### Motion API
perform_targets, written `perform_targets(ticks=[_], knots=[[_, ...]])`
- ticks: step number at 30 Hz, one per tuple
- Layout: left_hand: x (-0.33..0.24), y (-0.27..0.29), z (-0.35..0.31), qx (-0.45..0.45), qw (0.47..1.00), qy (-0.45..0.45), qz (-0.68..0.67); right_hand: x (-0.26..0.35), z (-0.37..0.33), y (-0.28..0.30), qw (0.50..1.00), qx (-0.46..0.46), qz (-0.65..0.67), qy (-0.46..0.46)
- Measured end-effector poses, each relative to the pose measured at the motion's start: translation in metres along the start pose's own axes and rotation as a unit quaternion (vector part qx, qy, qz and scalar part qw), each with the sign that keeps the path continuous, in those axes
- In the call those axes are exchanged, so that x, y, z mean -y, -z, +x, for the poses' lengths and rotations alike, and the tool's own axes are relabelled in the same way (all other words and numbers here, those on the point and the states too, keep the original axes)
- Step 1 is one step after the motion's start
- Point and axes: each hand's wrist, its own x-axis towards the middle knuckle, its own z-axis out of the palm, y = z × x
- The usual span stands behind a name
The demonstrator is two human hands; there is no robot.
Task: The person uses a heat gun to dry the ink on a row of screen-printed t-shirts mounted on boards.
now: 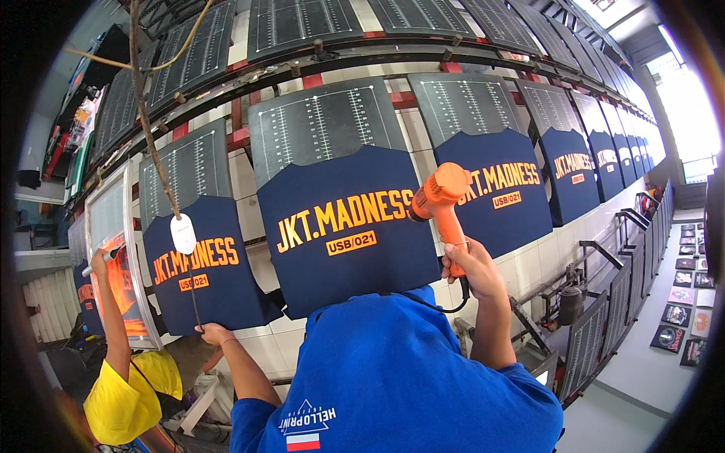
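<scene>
My right hand [477, 268] is closed around the handle of an orange heat gun [445, 215]. The gun is held up over the gap between two navy T-shirts, its dark nozzle toward the middle shirt [317, 275] with orange print. At the left, my left hand [217, 334] is closed, its fingertips at the lower end of a thin dark cord [195, 294]. That cord runs up to a white oblong piece [182, 234] hanging in front of the left shirt [170, 306]. Each shirt lies flat on a dark board [325, 113] with white ruled marks.
To the left, a person in a yellow shirt [124, 400] grips a squeegee [102, 258] at a framed printing screen [91, 219] with orange ink. More printed shirts [566, 189] line the row rightward. A black power cable [453, 308] trails from the heat gun. Dark metal racks [596, 340] stand at right.
</scene>
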Motion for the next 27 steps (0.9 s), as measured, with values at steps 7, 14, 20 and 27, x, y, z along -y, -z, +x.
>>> perform_targets(ticks=[7,14,20,27], knots=[[0.007,-0.002,0.009,0.007,1.000,-0.010,-0.026,0.008,0.006,-0.018,0.999,0.033,-0.022,-0.011],[0.006,-0.001,0.009,-0.006,1.000,-0.018,-0.005,0.006,0.010,-0.025,0.998,0.043,-0.039,-0.012],[0.009,-0.005,0.011,-0.015,0.999,-0.024,-0.022,0.001,0.015,-0.021,0.999,0.015,-0.040,0.007],[0.002,-0.001,-0.004,-0.018,0.998,-0.019,-0.049,0.012,0.033,-0.029,0.997,0.034,-0.073,0.012]])
